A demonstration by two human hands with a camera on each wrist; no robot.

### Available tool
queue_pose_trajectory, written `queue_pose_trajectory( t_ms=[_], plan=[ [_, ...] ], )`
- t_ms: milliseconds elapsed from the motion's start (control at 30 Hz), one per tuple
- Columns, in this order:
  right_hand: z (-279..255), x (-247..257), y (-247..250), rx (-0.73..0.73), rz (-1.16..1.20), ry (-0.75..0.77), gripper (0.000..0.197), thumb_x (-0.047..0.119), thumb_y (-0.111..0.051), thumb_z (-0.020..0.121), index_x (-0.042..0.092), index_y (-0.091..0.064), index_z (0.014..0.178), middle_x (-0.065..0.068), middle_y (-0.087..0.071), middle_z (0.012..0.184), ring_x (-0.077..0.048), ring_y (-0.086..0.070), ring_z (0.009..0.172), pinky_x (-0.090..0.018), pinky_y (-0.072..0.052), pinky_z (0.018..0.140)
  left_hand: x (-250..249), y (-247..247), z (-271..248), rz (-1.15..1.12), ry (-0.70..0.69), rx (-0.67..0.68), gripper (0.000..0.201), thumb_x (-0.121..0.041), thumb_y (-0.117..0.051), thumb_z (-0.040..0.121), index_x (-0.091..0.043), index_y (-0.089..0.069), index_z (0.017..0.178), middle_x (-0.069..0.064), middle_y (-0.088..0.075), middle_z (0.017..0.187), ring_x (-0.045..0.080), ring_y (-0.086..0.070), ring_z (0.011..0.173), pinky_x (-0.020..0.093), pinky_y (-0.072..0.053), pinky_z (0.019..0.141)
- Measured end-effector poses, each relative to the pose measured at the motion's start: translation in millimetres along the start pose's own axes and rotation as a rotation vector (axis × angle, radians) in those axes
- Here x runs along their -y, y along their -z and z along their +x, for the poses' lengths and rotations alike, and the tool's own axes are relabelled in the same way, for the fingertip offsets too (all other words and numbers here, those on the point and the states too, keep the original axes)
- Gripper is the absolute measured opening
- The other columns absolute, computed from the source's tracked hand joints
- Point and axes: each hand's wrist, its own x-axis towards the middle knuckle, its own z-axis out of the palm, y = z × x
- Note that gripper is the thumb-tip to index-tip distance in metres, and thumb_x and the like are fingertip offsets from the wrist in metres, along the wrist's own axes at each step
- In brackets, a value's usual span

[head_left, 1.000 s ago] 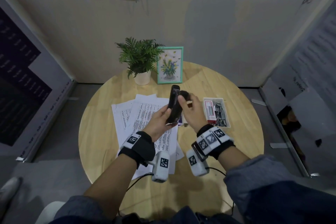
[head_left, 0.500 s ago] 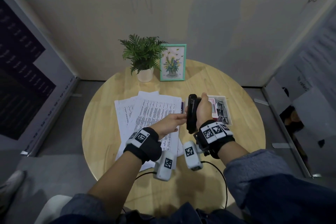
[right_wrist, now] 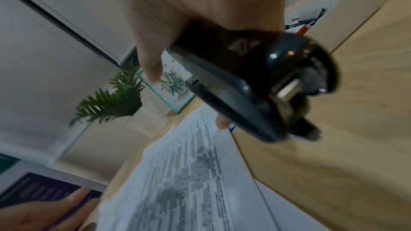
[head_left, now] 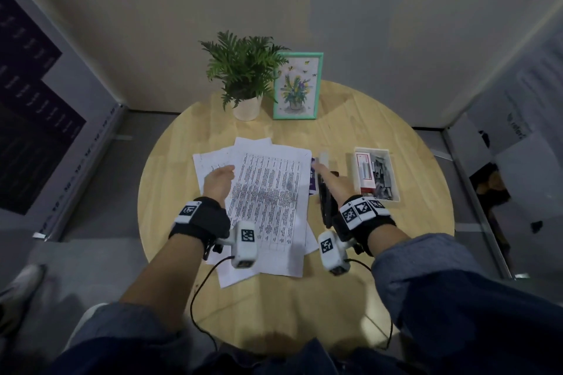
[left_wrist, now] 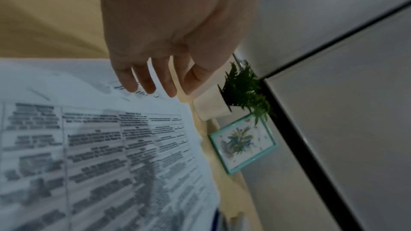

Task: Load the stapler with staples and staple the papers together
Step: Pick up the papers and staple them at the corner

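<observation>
Nearest the person, two denim sleeves [head_left: 441,298] reach forward over the round wooden surface [head_left: 350,298], each wrist wearing a black band with a white camera unit. The right hand [head_left: 333,184] grasps the black stapler [right_wrist: 251,83]; its grip is clenched around the body, the thumb lying along one side and a fingertip showing past the far edge. In the right wrist view the stapler's hinged rear end points back toward the camera, with a metal part visible there, and the tool is held just above the surface, beside the right edge of the papers [head_left: 268,201]. The left hand [head_left: 217,181] has a released grip: its fingers [left_wrist: 142,80] are straight and slightly spread, reaching down to the upper left part of the papers. Whether the fingertips press the sheet or hover just over it cannot be told.

The papers lie loosely fanned in the middle of the surface, a printed table on the top sheet, other sheets sticking out beneath at the left and near edges. A dark blue or purple item peeks from under their right edge. To the right, well apart from the papers, a white tray [head_left: 393,173] holds a red and white staple box [head_left: 364,175] and loose grey staple strips [head_left: 382,173]. At the far edge stand a potted fern [head_left: 243,76] and, just beside it, a green-framed flower picture [head_left: 297,90].
</observation>
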Motion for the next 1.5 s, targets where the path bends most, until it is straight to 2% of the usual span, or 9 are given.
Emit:
queue_pose_trajectory(
  t_ms=[133, 333, 433, 533, 700, 1000, 1200, 1367, 1500],
  plan=[
    [9, -7, -20, 0.056, -0.229, -0.071, 0.053, 0.031, -0.068, 0.078, -0.008, -0.052, 0.11, -0.015, -0.059, 0.083, -0.025, -0.055, 0.063, -0.028, -0.045, 0.056, 12, 3, 35, 0.281, 0.071, 0.007, 0.044, -0.006, -0.048, 0.092, -0.003, -0.043, 0.136, 0.017, -0.04, 0.147, 0.032, -0.04, 0.133, 0.036, -0.032, 0.11],
    [14, -12, -32, -0.011, -0.077, -0.146, 0.021, 0.018, -0.061, 0.079, -0.002, -0.059, 0.082, -0.013, -0.059, 0.067, -0.028, -0.059, 0.059, -0.041, -0.055, 0.072, 28, 4, 54, 0.565, 0.092, -0.002, 0.058, -0.021, -0.06, 0.085, 0.003, -0.04, 0.134, 0.021, -0.05, 0.133, 0.038, -0.05, 0.12, 0.039, -0.043, 0.096],
    [12, -12, -31, -0.016, -0.033, -0.153, 0.015, 0.014, -0.059, 0.081, 0.0, -0.06, 0.08, -0.012, -0.059, 0.063, -0.026, -0.056, 0.052, -0.033, -0.051, 0.058, 28, 12, 62, 0.682, 0.086, 0.072, 0.045, -0.029, -0.064, 0.083, 0.002, -0.057, 0.115, 0.02, -0.061, 0.121, 0.038, -0.057, 0.112, 0.042, -0.046, 0.097],
    [10, -11, -29, -0.012, -0.033, -0.142, 0.021, 0.015, -0.062, 0.079, -0.003, -0.062, 0.089, -0.013, -0.062, 0.067, -0.026, -0.058, 0.056, -0.033, -0.051, 0.061, 27, 14, 60, 0.621, -0.053, 0.112, 0.02, -0.017, -0.062, 0.087, 0.001, -0.058, 0.093, 0.033, -0.058, 0.119, 0.04, -0.057, 0.11, 0.043, -0.044, 0.093],
    [5, -19, -27, -0.01, -0.057, -0.088, 0.018, 0.017, -0.066, 0.075, 0.006, -0.06, 0.063, -0.013, -0.061, 0.063, -0.027, -0.058, 0.058, -0.038, -0.054, 0.072, 29, 21, 48, 0.586, -0.313, 0.138, 0.035, -0.015, -0.049, 0.096, -0.005, -0.047, 0.129, 0.016, -0.056, 0.132, 0.035, -0.053, 0.12, 0.042, -0.04, 0.099],
    [-15, -12, 7, 0.019, 0.171, 0.056, 0.058, 0.03, -0.084, 0.059, 0.005, -0.06, 0.106, -0.014, -0.067, 0.09, -0.03, -0.065, 0.085, -0.045, -0.052, 0.087, -8, 35, 23, 0.143, -0.363, 0.292, 0.035, -0.01, -0.054, 0.093, -0.006, -0.053, 0.128, 0.011, -0.062, 0.127, 0.023, -0.058, 0.117, 0.045, -0.041, 0.107],
    [-36, 10, 31, -0.097, 0.119, 0.221, 0.097, 0.094, -0.039, 0.053, 0.011, -0.066, 0.097, -0.011, -0.067, 0.082, -0.032, -0.067, 0.08, -0.041, -0.052, 0.08, -65, 32, -4, 0.117, -0.491, 0.364, 0.031, -0.01, -0.053, 0.093, -0.011, -0.057, 0.124, 0.009, -0.065, 0.121, 0.022, -0.061, 0.114, 0.044, -0.045, 0.103],
    [-57, 24, 47, -0.256, -0.16, 0.574, 0.071, 0.058, -0.018, 0.094, 0.005, -0.045, 0.055, -0.008, -0.046, 0.05, -0.018, -0.049, 0.042, -0.028, -0.037, 0.052, -99, 33, -22, 0.215, -0.605, 0.326, 0.033, -0.012, -0.056, 0.092, -0.008, -0.058, 0.125, 0.007, -0.066, 0.119, 0.021, -0.061, 0.113, 0.044, -0.045, 0.103],
    [-56, 19, 49, -0.311, -0.35, 0.818, 0.068, 0.058, -0.015, 0.09, 0.008, -0.046, 0.057, -0.005, -0.045, 0.05, -0.021, -0.044, 0.047, -0.037, -0.039, 0.056, -110, 27, -37, 0.197, -0.651, 0.335, 0.034, -0.01, -0.053, 0.094, -0.012, -0.055, 0.127, 0.005, -0.065, 0.121, 0.015, -0.06, 0.111, 0.03, -0.047, 0.098]
  ],
)
